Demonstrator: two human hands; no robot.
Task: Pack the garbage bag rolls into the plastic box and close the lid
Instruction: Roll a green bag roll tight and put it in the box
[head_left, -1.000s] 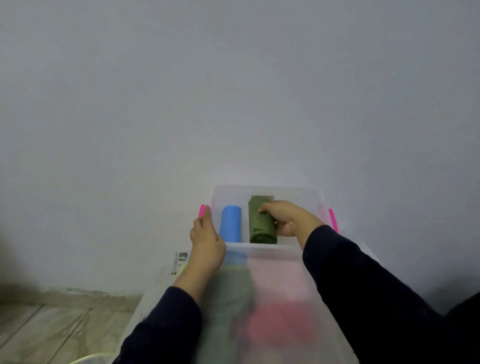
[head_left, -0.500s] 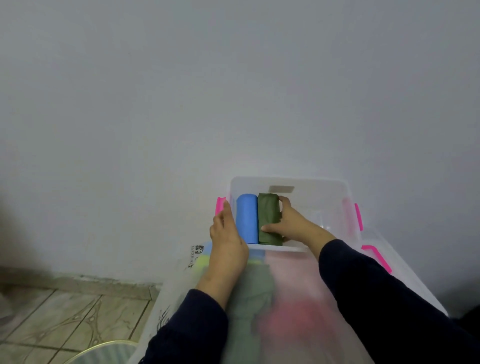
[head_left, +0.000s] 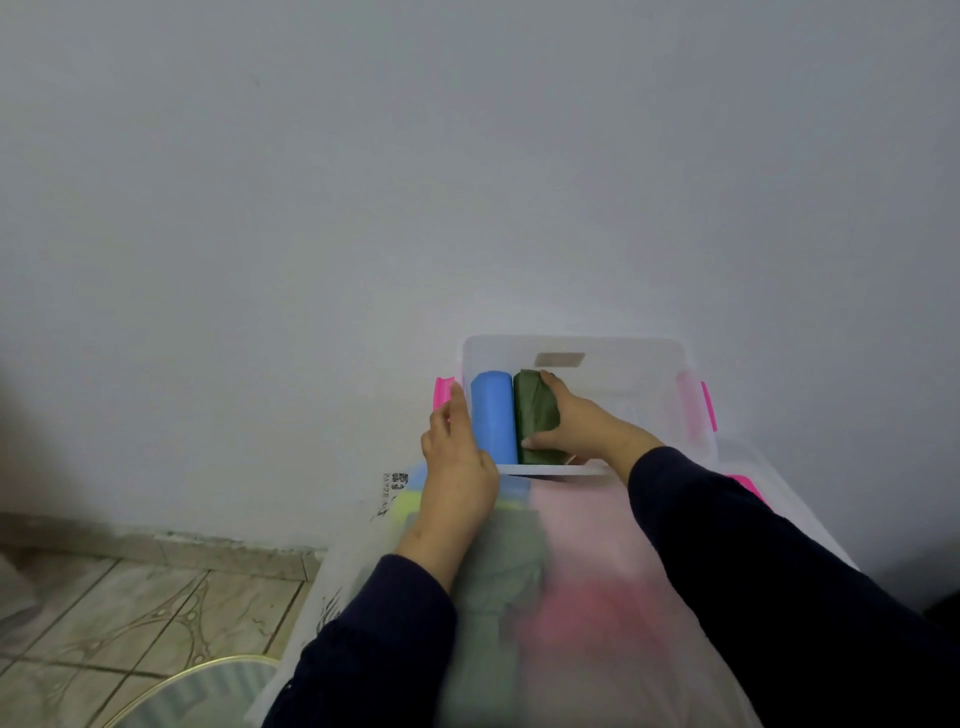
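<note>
At the lower left of the frame, a patterned tiled floor (head_left: 130, 618) is showing, with a round gold-rimmed object (head_left: 208, 691) peeking in at the bottom edge. Right of that, a translucent lid or sheet (head_left: 587, 545) is lying across the near part of the picture, with blurred green and pink shapes showing through it. In the centre, the left hand (head_left: 457, 467) is resting against the left wall of the plastic box (head_left: 576, 345), its fingers lying straight beside the pink latch (head_left: 443, 391), gripping nothing. Just right of those fingers, inside the box against its left wall, the blue roll (head_left: 493, 415) is lying lengthwise, pointing toward the wall. The green roll (head_left: 532, 415) is lying touching its right side, parallel to it. The right hand (head_left: 576, 421) is grasping the green roll, fingers curled over its far end and thumb at its near end. The remaining right part of the box is looking clear-walled, with another pink latch (head_left: 709, 405) on its right side. A pale wall (head_left: 467, 156) is filling the upper frame.
</note>
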